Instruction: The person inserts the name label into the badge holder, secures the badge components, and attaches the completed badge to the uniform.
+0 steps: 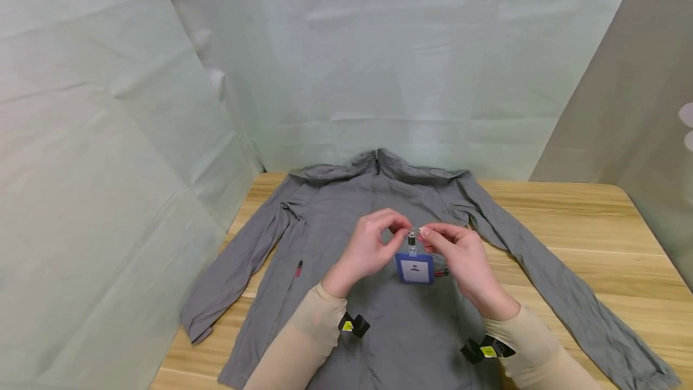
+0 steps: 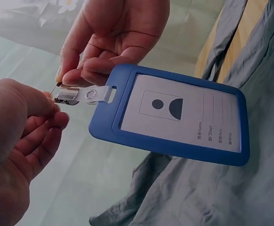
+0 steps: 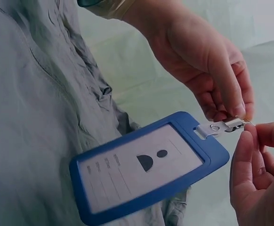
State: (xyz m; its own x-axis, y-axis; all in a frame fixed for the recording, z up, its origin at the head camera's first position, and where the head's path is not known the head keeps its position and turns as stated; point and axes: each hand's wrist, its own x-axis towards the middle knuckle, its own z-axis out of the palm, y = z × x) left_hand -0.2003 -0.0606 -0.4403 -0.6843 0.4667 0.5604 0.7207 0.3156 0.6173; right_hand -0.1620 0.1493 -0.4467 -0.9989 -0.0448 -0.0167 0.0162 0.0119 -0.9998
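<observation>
A blue-framed badge holder (image 1: pixel 415 269) with a printed card hangs upright in front of the grey jacket (image 1: pixel 330 215). A clear strap (image 2: pixel 93 93) joins it to a metal clip (image 2: pixel 70 96), from which a thin pin wire (image 2: pixel 55 88) stands out. With thumb and forefinger, my left hand (image 1: pixel 375 241) pinches one end of the clip and pin. My right hand (image 1: pixel 461 257) pinches the pin's other end between thumb and fingertips. Both hands are held above the jacket's chest, and the fingertips partly cover the pin.
The jacket lies spread on a wooden table (image 1: pixel 563 221), collar away from me and sleeves out to both sides. Red-and-black zip pulls (image 1: pixel 299 268) show on its front. Pale sheeting (image 1: pixel 390 59) rises behind the table and along the left.
</observation>
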